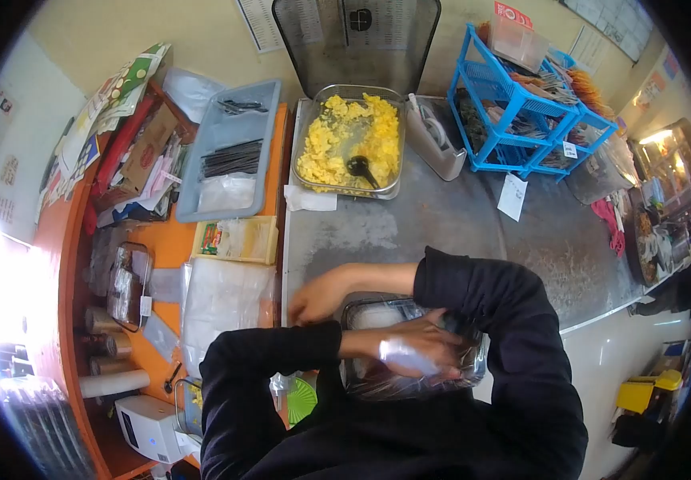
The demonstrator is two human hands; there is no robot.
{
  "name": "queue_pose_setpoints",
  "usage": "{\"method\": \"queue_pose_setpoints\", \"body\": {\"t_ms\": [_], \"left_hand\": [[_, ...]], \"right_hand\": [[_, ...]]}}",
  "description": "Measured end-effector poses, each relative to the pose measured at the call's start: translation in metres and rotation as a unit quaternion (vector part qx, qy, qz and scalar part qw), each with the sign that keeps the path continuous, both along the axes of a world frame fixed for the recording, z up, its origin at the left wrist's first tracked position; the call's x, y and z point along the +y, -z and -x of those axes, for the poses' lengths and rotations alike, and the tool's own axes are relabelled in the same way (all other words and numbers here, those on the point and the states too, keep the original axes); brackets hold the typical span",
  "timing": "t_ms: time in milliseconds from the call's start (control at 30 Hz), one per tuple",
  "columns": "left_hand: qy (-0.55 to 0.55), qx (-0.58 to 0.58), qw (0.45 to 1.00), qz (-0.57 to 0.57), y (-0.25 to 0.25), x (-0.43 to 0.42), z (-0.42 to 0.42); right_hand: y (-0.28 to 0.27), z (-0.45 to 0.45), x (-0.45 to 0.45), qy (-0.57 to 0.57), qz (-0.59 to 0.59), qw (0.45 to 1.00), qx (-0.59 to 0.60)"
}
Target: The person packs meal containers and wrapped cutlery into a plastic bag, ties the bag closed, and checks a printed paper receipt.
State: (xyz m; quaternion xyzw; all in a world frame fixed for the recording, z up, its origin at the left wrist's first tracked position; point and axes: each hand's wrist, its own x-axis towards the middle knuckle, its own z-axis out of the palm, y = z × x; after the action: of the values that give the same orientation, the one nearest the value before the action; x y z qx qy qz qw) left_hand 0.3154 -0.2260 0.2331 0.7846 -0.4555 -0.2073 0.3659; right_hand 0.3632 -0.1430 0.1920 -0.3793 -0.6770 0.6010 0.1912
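Note:
My forearms cross in front of my chest. A rectangular tray (397, 390) wrapped in clear plastic film lies close against my body, its contents partly hidden by my arms and glare. My left hand (417, 350) reaches to the right and lies over the film, fingers stretched out; a bright white patch shows on its back. My right hand (317, 299) reaches to the left, just beyond the tray's left side, with its fingers curled downward. Whatever those fingers may hold is hidden.
A glass dish (400, 178) of yellow scrambled egg with a black spoon (359, 168) stands behind. Right of it are a tape dispenser (435, 138) and a blue rack (513, 112). On the left are a blue-grey tray (229, 132) of black utensils and clear plastic bags (225, 308).

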Motion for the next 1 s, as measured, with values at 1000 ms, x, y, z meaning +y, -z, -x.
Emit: {"method": "queue_pose_setpoints", "body": {"t_ms": [1000], "left_hand": [[-0.380, -0.354, 0.820, -0.241, 0.013, 0.048, 0.002]], "right_hand": [[-0.010, 0.080, -0.305, 0.494, -0.176, 0.846, -0.098]]}}
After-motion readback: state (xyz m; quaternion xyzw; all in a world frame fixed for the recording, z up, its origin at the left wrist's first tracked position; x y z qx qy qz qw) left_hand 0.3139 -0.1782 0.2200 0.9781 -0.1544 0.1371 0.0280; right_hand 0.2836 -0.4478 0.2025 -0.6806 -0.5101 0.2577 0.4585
